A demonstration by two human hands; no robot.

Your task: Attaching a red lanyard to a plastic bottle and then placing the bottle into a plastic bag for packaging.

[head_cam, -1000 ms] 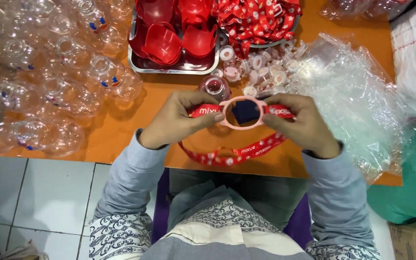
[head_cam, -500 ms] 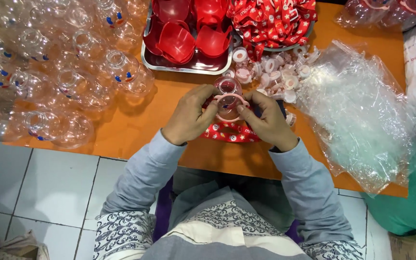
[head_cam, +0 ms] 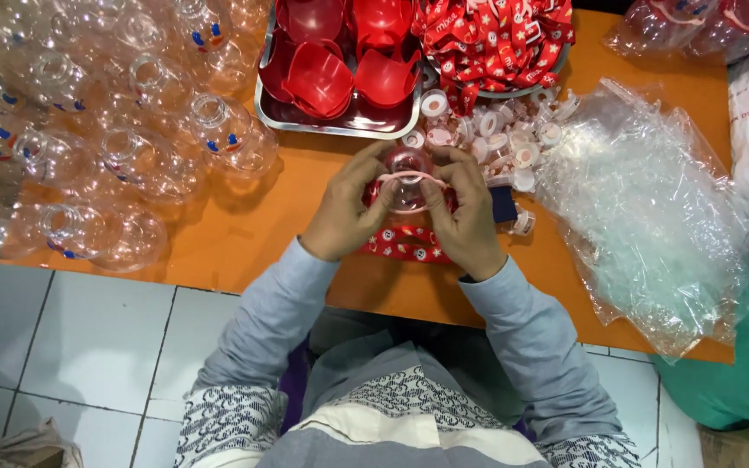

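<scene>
From the head view, both my hands meet over the near middle of the orange worktop; my left hand and my right hand close from either side on a small clear plastic cup part, which sits between them, touching both; a thin pink ring runs across its mouth, and the fingers of both hands are curled shut on that ring and the cup's sides, thumbs pressing in. The cup lies straight ahead of me, its round mouth facing up toward the camera, so no hand is clearly nearer; both wrists angle inward, forearms in grey sleeves forming a V from my body. Beneath my hands a red printed strap lies flat on the worktop, its long axis running left to right, just under my palms. Just beyond my fingers sits a heap of small white and pink caps; past it a metal tray holds red plastic cups; to my left lie many clear plastic bottles; to my right lie crumpled clear plastic bags.
</scene>
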